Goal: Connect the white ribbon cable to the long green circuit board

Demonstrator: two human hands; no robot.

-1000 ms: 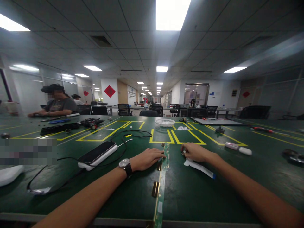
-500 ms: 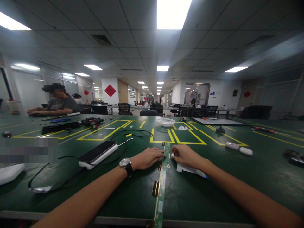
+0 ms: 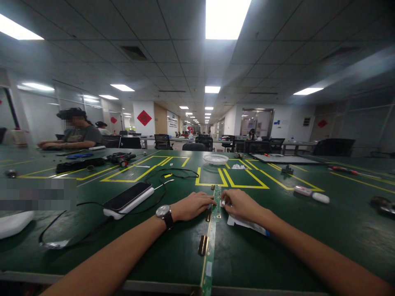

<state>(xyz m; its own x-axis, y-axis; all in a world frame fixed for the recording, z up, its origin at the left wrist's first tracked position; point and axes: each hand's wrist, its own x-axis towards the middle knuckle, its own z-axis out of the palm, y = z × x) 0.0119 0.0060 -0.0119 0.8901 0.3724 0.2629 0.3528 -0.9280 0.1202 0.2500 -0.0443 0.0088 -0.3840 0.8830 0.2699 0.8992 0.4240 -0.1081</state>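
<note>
A long, narrow green circuit board [image 3: 212, 230] runs away from the table's front edge, with copper-coloured flex tabs [image 3: 203, 245] along its left side. My left hand [image 3: 195, 204], with a watch on the wrist, lies flat beside the board's far end. Its fingers are stretched out and the fingertips touch the board's left edge. On the other side, my right hand [image 3: 239, 202] is closed in a pinch on a small white piece [image 3: 222, 203], at the board's right edge. Under that wrist lies a white sheet or packet [image 3: 243, 223] with a blue end, partly hidden.
A phone [image 3: 128, 197] rests on a white block with a black cable to the left. Ahead are yellow tape outlines, a clear round dish [image 3: 215, 159] and crumpled white paper [image 3: 238, 166]. A pink-and-white object [image 3: 311, 193] lies right. A person [image 3: 77, 131] sits at far left.
My right hand has shifted slightly left, bringing the white piece closer to the board. The left hand keeps its place. The whole view has moved a little.
</note>
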